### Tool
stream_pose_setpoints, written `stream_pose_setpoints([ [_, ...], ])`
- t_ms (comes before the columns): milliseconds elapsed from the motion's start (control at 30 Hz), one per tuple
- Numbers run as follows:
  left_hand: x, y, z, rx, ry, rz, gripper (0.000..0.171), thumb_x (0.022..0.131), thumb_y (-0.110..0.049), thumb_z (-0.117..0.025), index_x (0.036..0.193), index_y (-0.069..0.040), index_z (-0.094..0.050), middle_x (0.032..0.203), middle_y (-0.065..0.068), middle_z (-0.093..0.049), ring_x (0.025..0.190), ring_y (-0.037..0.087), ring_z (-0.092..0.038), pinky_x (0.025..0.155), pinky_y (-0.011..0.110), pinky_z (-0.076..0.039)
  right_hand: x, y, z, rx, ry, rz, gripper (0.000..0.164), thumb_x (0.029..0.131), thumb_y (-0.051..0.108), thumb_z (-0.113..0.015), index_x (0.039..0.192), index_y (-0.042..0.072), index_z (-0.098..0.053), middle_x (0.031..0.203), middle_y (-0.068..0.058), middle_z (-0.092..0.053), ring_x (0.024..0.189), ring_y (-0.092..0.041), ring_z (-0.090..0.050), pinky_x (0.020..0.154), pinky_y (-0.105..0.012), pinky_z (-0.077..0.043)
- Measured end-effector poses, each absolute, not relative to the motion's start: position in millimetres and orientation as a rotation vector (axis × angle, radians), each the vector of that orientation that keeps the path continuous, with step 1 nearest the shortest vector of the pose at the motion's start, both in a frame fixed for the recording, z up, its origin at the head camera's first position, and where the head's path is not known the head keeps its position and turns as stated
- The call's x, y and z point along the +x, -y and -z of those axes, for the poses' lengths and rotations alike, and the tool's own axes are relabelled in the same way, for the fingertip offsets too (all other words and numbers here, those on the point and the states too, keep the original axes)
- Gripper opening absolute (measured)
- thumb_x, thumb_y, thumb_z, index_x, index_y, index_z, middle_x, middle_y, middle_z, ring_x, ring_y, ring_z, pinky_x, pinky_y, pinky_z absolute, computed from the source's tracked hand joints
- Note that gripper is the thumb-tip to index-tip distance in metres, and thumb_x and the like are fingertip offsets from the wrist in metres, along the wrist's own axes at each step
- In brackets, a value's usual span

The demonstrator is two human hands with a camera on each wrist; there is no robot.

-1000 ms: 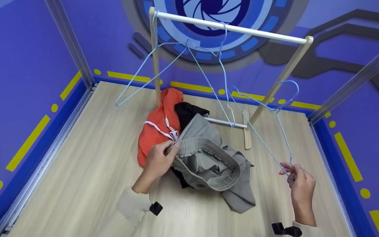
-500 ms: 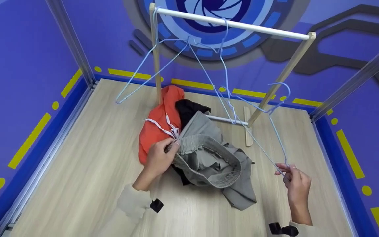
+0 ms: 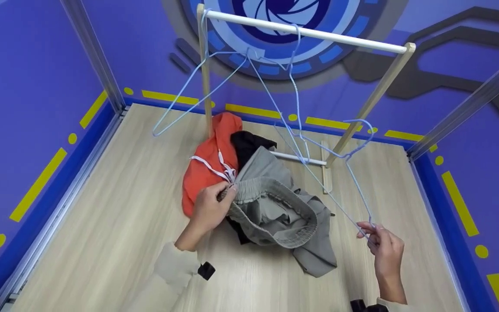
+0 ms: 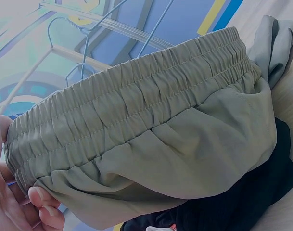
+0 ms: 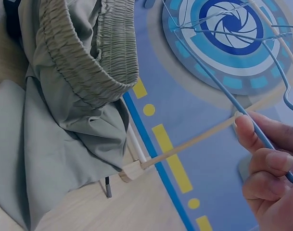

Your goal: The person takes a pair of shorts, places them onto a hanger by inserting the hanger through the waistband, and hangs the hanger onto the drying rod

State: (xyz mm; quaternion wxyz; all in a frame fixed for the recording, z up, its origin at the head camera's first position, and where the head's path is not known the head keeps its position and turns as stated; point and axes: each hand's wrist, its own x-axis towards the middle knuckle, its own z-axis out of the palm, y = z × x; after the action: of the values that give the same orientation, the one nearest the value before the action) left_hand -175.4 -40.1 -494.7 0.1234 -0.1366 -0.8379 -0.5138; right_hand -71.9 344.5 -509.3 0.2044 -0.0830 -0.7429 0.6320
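My left hand (image 3: 209,210) pinches the gathered elastic waistband (image 4: 136,91) of grey pants (image 3: 314,255) between thumb and fingers. The waist opening gapes upward in the head view, and the lower part spreads over the wooden surface. Off to the right, my right hand (image 3: 386,249) grips a light blue wire hanger (image 3: 358,186) by one lower corner. The hanger's hook points up and right, and its far end overlaps a hanging hanger in the head view. In the right wrist view, fingers curl around the hanger wire (image 5: 211,77), apart from the pants.
A rack with a white rail (image 3: 254,21) stands at the back, two blue wire hangers (image 3: 180,93) on it. An orange garment (image 3: 204,173) with white drawstrings and a black garment (image 3: 249,145) lie under and behind the pants. Blue panels (image 3: 28,108) enclose the wooden surface.
My right hand has moved left and slightly down, bringing the hanger closer to the pants, its hook shifting left and lower. My left hand keeps its hold on the waistband.
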Motion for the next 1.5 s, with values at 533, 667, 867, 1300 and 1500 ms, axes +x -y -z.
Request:
stream_pose_setpoints([
  [533, -176, 39, 496, -0.384, 2.455, 1.501, 0.030, 0.089, -0.029, -0.055, 0.062, -0.019, -0.048, 0.054, -0.012, -0.034, 0.051, 0.004, -0.035, 0.050, 0.019, -0.026, -59, -335, 517, -0.281, 2.089, -1.818, 0.041, 0.098, 0.006, -0.028, 0.091, -0.020, -0.060, 0.063, -0.020, -0.060, 0.037, -0.016, -0.024, 0.036, -0.033, -0.015],
  [667, -176, 39, 497, -0.391, 2.449, 1.513, 0.031, 0.089, -0.029, -0.055, 0.061, -0.018, -0.047, 0.054, -0.011, -0.033, 0.051, 0.004, -0.034, 0.050, 0.019, -0.026, -54, -329, 518, -0.327, 2.096, -1.809, 0.042, 0.099, 0.007, -0.028, 0.092, -0.019, -0.060, 0.064, -0.020, -0.060, 0.041, -0.022, -0.024, 0.037, -0.033, -0.017],
  [867, -176, 40, 499, -0.385, 2.452, 1.516, 0.032, 0.089, -0.033, -0.055, 0.062, -0.019, -0.047, 0.054, -0.011, -0.033, 0.051, 0.003, -0.034, 0.050, 0.020, -0.026, -47, -326, 528, -0.355, 2.062, -1.855, 0.042, 0.099, 0.007, -0.028, 0.092, -0.020, -0.059, 0.064, -0.019, -0.060, 0.040, -0.020, -0.028, 0.037, -0.033, -0.017],
  [1300, -176, 41, 499, -0.373, 2.449, 1.527, 0.032, 0.090, -0.030, -0.055, 0.061, -0.018, -0.047, 0.054, -0.010, -0.033, 0.051, 0.003, -0.033, 0.050, 0.019, -0.025, -33, -332, 556, -0.487, 2.040, -1.905, 0.050, 0.100, 0.022, -0.032, 0.091, -0.017, -0.061, 0.063, -0.012, -0.063, 0.047, -0.012, -0.053, 0.040, -0.033, -0.019],
  [1500, -176, 42, 500, -0.373, 2.438, 1.534, 0.033, 0.090, -0.030, -0.055, 0.061, -0.017, -0.047, 0.055, -0.009, -0.034, 0.051, 0.006, -0.034, 0.051, 0.019, -0.026, -27, -332, 559, -0.523, 2.060, -1.889, 0.051, 0.100, 0.024, -0.033, 0.089, -0.016, -0.062, 0.063, -0.013, -0.063, 0.048, -0.015, -0.052, 0.041, -0.033, -0.022],
])
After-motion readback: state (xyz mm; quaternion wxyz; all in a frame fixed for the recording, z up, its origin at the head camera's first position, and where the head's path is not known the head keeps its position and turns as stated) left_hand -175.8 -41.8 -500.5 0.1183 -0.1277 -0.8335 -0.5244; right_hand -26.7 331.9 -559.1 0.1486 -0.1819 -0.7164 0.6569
